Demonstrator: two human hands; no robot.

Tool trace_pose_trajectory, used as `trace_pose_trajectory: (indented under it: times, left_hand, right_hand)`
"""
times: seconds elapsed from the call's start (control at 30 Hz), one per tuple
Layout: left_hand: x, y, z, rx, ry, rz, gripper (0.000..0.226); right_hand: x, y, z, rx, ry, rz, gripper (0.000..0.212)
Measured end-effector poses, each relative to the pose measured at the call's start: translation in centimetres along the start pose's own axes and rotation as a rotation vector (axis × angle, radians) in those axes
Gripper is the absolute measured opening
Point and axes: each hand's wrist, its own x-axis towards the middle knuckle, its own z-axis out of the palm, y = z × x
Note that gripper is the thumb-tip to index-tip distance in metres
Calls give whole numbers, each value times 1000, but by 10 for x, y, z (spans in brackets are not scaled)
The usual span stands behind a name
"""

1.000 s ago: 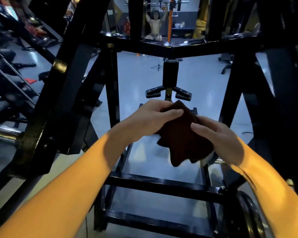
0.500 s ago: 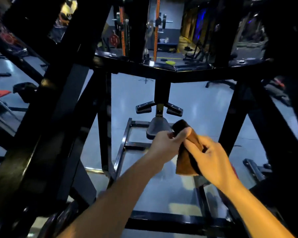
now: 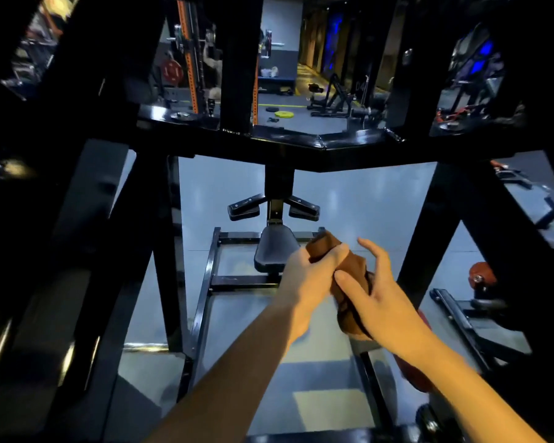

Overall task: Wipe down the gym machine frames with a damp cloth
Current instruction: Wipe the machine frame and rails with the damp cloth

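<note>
glossy grey floor [image 3: 349,199], black machine frame [image 3: 301,148]

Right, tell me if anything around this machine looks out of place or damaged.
Only loose weight plates: a yellow plate and a dark plate lie flat on the far floor, off any rack. The black frame shows no visible damage. Both hands hold the brown cloth.

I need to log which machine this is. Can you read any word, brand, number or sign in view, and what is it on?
No text can be read.
Black machine frame: no label or brand shows.
Red weight plate on the far rack: pale marks, too small and blurred to read.
Yellow plate on the floor: nothing legible.
Brown cloth, held in both hands: no tag visible.
</note>
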Motion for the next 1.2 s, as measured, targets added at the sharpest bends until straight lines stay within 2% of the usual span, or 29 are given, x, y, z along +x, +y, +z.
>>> trace_pose_trajectory:
  times: [0.07, 0.1, 0.17, 0.2, 0.27, 0.33, 0.4, 0.47, 0.53, 0.63, 0.7, 0.77, 0.87, 0.97, 1.1, 1.2]
  left_hand:
    - [12, 6, -3, 92, 48, 0, 26]
    - [19, 10, -5, 155, 83, 20, 36]
    - [33, 20, -13, 343, 232, 114, 63]
    - [42, 27, -20, 458, 338, 194, 69]
    - [63, 52, -40, 733, 575, 362, 70]
    - [80, 86, -60, 977, 779, 466, 85]
    - [102, 123, -80, 1095, 884, 522, 104]
    - [124, 152, -96, 1119, 905, 518, 113]
    - [141, 164, -107, 1183, 898, 539, 102]
    - [160, 158, -117, 1270, 947, 749, 71]
    - [167, 149, -123, 1280, 1010, 863, 63]
    - [170, 147, -125, 1280, 1045, 904, 60]
    - [171, 147, -125, 1278, 1077, 949, 55]
    - [171, 145, -125, 1259, 1098, 1003, 51]
    - [170, 146, -124, 1258, 1098, 990, 50]
    - [170, 145, -124, 1253, 1090, 983, 52]
  right_hand:
    - [13, -1, 4, 18, 24, -3, 45]
    - [21, -1, 3, 13, 50, -12, 36]
    - [41, -2, -6, -7, 150, -36, 20]
    - [52, -5, -16, -9, 213, -38, 16]
    - [74, -19, -38, -39, 315, -55, 15]
    - [96, -41, -63, -108, 366, -78, 16]
    - [122, -60, -88, -210, 382, -96, 27]
    - [151, -77, -108, -414, 382, -112, 39]
    - [172, -89, -117, -634, 364, -164, 46]
    - [198, -94, -120, -917, 415, -290, 46]
    - [213, -90, -114, -1097, 443, -305, 41]
    - [221, -86, -97, -1112, 382, -267, 36]
    - [215, -86, -79, -1054, 254, -367, 40]
    - [205, -88, -94, -1098, 131, -386, 42]
    - [220, -86, -110, -1079, 275, -114, 41]
    - [222, -94, -78, -1018, 292, -182, 38]
